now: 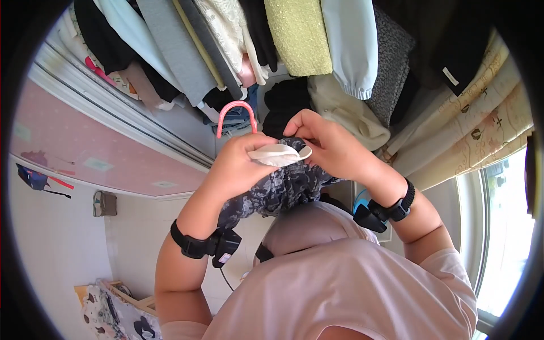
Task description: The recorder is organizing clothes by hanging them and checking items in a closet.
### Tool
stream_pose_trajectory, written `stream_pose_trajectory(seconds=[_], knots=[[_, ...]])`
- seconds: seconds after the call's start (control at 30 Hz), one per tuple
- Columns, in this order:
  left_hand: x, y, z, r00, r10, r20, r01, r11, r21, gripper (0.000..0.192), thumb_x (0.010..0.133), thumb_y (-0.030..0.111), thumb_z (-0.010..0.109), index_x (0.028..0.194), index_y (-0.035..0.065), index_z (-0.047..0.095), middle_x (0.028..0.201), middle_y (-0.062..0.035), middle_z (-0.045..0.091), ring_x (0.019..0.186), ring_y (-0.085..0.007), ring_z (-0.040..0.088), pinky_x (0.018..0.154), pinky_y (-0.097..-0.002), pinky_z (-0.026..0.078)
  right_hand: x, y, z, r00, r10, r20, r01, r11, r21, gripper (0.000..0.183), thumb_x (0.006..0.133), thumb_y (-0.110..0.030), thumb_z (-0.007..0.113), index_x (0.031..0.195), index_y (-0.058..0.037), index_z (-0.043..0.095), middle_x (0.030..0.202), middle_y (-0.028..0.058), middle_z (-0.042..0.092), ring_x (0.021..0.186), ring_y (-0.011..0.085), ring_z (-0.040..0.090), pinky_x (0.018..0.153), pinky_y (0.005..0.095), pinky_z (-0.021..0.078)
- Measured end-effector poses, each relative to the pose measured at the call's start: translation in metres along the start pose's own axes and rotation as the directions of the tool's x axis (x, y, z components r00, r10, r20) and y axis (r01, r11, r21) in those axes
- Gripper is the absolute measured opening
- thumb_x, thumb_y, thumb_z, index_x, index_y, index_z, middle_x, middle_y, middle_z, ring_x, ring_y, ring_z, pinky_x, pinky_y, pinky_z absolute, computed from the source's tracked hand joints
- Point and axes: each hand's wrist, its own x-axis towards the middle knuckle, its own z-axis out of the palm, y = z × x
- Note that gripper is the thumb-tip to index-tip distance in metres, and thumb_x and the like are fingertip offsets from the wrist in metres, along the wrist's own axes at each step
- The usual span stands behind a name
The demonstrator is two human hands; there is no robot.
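Observation:
A dark garment with a grey floral print (280, 191) hangs from my hands in front of my belly. White fabric, apparently its collar (276, 155), folds over at the top. My left hand (236, 165) grips the garment at the collar's left end. Just above that hand rises the pink hook of a clothes hanger (236, 104); the rest of the hanger is hidden by hand and cloth. My right hand (329, 146) pinches the garment near the collar's right end, its fingertips partly hidden behind the fabric.
Several hung clothes, among them a yellow textured garment (299, 38) and a light blue sleeve (350, 46), fill the wardrobe ahead. Folded jeans (233, 121) and a cream garment (348, 114) lie below. A pink sliding door (106, 140) stands left; patterned curtains (476, 136) hang right.

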Motion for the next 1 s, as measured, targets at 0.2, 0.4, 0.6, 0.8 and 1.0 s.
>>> stream_pose_trajectory(seconds=[0.2, 0.4, 0.6, 0.8, 1.0], knots=[[0.003, 0.008, 0.004, 0.991, -0.119, 0.058, 0.132, 0.926, -0.354, 0.023, 0.079, 0.008, 0.073, 0.1, 0.0009, 0.068, 0.089, 0.0012, 0.066, 0.08, -0.0061, 0.059, 0.072, -0.0225, 0.047, -0.005, -0.008, -0.005, 0.962, 0.25, 0.107, -0.267, 0.942, 0.202, 0.011, 0.093, -0.005, 0.055, 0.103, -0.0036, 0.055, 0.083, -0.0028, 0.058, 0.069, 0.0021, 0.054, 0.056, 0.0172, 0.0432], [-0.006, 0.033, -0.007, 0.914, 0.406, -0.017, -0.394, 0.895, 0.209, 0.033, 0.063, -0.008, 0.069, 0.09, 0.01, 0.075, 0.08, -0.0043, 0.061, 0.074, -0.0182, 0.058, 0.068, -0.0276, 0.045, -0.007, -0.025, -0.06, 0.982, 0.16, -0.099, -0.145, 0.979, 0.144, 0.023, 0.092, -0.008, 0.059, 0.114, -0.0023, 0.056, 0.101, 0.0024, 0.06, 0.081, 0.0068, 0.058, 0.072, 0.0225, 0.0483], [-0.019, 0.052, 0.003, 0.928, 0.371, 0.034, -0.341, 0.808, 0.48, 0.024, 0.067, 0.0, 0.069, 0.087, 0.0121, 0.072, 0.082, -0.0041, 0.058, 0.079, -0.0223, 0.06, 0.069, -0.032, 0.047, 0.03, -0.057, -0.027, 0.899, -0.357, 0.254, 0.38, 0.924, -0.048, 0.04, 0.087, -0.032, 0.068, 0.111, -0.0012, 0.059, 0.112, 0.0088, 0.061, 0.096, 0.0187, 0.056, 0.086, 0.0317, 0.045], [-0.03, 0.06, -0.004, 0.812, 0.572, 0.115, -0.496, 0.573, 0.652, 0.023, 0.071, 0.002, 0.072, 0.093, 0.0095, 0.071, 0.098, -0.0075, 0.061, 0.089, -0.0262, 0.06, 0.079, -0.0368, 0.05, 0.042, -0.076, -0.017, 0.933, -0.148, 0.329, -0.017, 0.893, 0.449, 0.029, 0.098, -0.027, 0.054, 0.089, -0.001, 0.062, 0.093, 0.0052, 0.067, 0.074, 0.0076, 0.057, 0.069, 0.0226, 0.0482], [-0.066, 0.001, -0.023, 0.792, 0.576, -0.203, -0.337, 0.689, 0.641, 0.03, 0.069, -0.001, 0.074, 0.097, 0.0082, 0.07, 0.098, -0.0085, 0.062, 0.089, -0.0287, 0.06, 0.079, -0.0362, 0.05, 0.054, -0.055, -0.038, 0.985, 0.004, 0.17, -0.072, 0.914, 0.399, 0.034, 0.101, -0.03, 0.047, 0.089, -0.0032, 0.064, 0.097, 0.0065, 0.066, 0.066, 0.0066, 0.052, 0.067, 0.0218, 0.0464]])
